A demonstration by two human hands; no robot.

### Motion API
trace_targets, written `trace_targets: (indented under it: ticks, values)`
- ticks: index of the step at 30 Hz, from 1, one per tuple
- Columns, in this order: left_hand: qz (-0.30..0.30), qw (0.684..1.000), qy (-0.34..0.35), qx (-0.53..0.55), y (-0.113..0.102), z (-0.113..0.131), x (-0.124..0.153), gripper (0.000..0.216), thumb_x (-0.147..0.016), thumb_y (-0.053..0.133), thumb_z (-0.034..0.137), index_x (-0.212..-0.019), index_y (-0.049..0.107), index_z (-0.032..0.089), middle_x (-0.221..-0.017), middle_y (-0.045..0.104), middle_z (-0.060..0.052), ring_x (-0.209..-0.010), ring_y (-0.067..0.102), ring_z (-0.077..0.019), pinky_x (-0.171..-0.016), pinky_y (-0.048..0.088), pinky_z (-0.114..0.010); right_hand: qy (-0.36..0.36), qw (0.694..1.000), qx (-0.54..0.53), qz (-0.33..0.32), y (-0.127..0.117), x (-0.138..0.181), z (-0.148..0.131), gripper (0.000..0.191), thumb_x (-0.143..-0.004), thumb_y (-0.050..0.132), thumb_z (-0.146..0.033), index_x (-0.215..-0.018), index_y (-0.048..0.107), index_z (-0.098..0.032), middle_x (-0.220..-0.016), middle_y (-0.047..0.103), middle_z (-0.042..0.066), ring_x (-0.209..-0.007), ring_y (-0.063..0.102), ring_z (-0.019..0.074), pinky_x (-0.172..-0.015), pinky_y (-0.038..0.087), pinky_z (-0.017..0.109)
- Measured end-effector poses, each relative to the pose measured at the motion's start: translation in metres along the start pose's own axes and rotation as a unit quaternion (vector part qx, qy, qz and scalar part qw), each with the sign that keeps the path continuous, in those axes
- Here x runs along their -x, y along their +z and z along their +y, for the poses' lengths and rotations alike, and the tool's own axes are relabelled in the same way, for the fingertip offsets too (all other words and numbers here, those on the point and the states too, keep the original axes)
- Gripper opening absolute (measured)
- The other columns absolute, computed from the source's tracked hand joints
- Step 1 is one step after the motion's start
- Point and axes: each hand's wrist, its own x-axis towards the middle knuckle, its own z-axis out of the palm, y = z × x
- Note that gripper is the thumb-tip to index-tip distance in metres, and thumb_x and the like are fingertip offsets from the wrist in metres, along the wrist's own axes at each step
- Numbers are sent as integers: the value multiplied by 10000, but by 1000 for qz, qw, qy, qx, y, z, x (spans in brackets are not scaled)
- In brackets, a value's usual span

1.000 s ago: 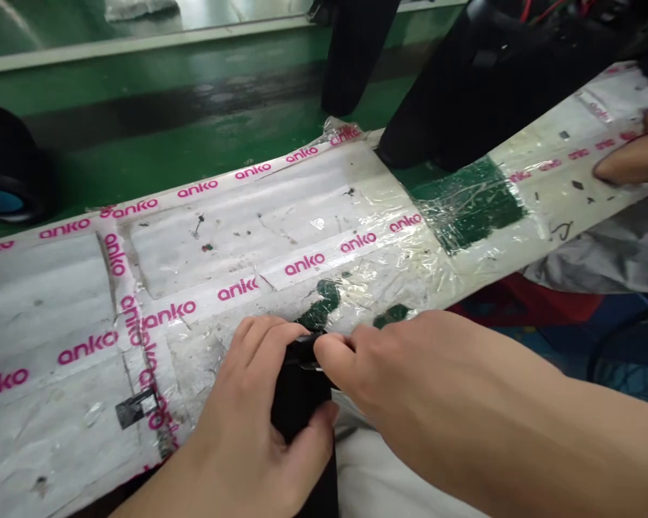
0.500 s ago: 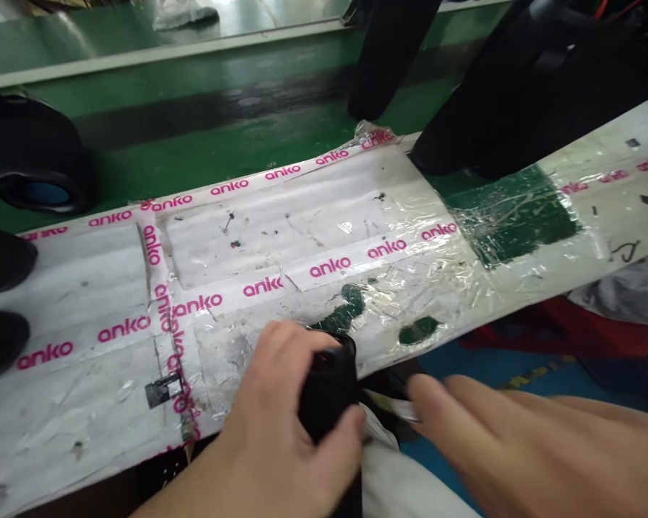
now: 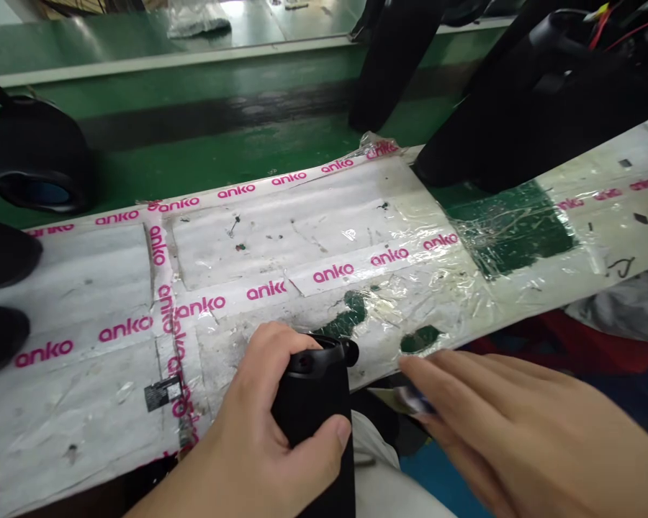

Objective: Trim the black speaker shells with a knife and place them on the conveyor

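Observation:
My left hand [image 3: 281, 439] is wrapped round a black tube-shaped speaker housing [image 3: 321, 403], held upright at the near edge of the bench. Its open top end shows a raised rim and a small round knob on the right side. To the right, my right hand [image 3: 513, 424] is closed on a thin flat blade-like tool [image 3: 397, 398]. The pale tip points left toward the housing and stays apart from it; the handle is mostly hidden in the fingers, and its exact kind is too blurred to tell.
White sheeting [image 3: 302, 230] with pink printed tape covers the bench. More black speaker housings [image 3: 497, 122] lie at the right rear, some with red wires. Another black speaker [image 3: 37, 155] stands on the green surface [image 3: 205, 144] at left. Below the right edge is a red bin [image 3: 551, 338].
The housing has turned in my left hand, so more of its top rim and the knob show. My right hand has moved slightly up and left, with the tool still in it.

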Motion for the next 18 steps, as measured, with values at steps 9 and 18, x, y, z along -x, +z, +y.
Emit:
trace_targets:
  ticks: [9,18]
  values:
    - [4,999,-13,30,-4,-2,0,442,-755,676,101,-1118,588,337,-1165,592,1,-1166,647,-271,-855,590,-358,-51,998,-13,19,20,-30,-10,405,-872,521,-84,-1260,546,-201,-840,644,-18,-661,575,213,-662,370,373]
    - [3,997,-37,64,-4,3,-6,431,-704,672,107,-1069,586,319,-1044,579,20,-994,638,-223,-806,579,-346,-57,998,-25,14,20,-35,-10,452,-783,528,-59,-1206,545,-219,-828,641,-25,-686,567,206,-686,358,372]
